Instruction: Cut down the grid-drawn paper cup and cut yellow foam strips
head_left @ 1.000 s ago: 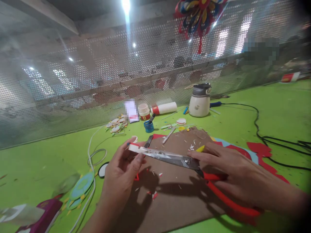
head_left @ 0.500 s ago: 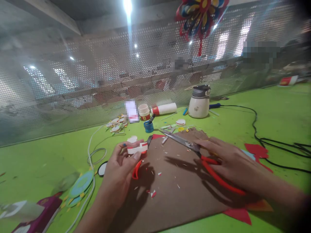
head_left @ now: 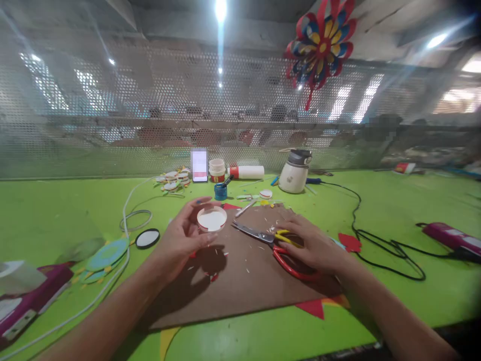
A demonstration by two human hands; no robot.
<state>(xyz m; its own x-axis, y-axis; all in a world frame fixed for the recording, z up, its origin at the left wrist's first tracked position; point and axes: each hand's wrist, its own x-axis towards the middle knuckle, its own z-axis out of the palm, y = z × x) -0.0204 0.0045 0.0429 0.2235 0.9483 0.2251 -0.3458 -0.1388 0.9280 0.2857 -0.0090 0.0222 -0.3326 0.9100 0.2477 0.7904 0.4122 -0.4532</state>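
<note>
My left hand (head_left: 188, 233) grips the low, round bottom of a paper cup (head_left: 211, 220) between fingers and thumb, its white inside turned toward me. Over the brown board, my right hand (head_left: 311, 245) has its fingers on the handles of a pair of scissors (head_left: 259, 233), one loop red and one yellow. The blades look closed and point left, toward the cup bottom. Small paper scraps (head_left: 214, 277) are scattered across the brown board (head_left: 240, 296). A pen-like white tool (head_left: 245, 208) lies near the board's far edge.
Behind the board stand a blue jar (head_left: 220, 191), stacked paper cups (head_left: 217, 170), a phone (head_left: 200, 165) and a white kettle-like jug (head_left: 294, 173). A white cable (head_left: 128, 260) runs along the left, a black cord (head_left: 356, 215) along the right. A round black-rimmed disc (head_left: 148, 238) lies left.
The scissors have come down to the board and their blades have drawn together. My left hand has turned the cup bottom so its inside shows. The camera view has levelled out.
</note>
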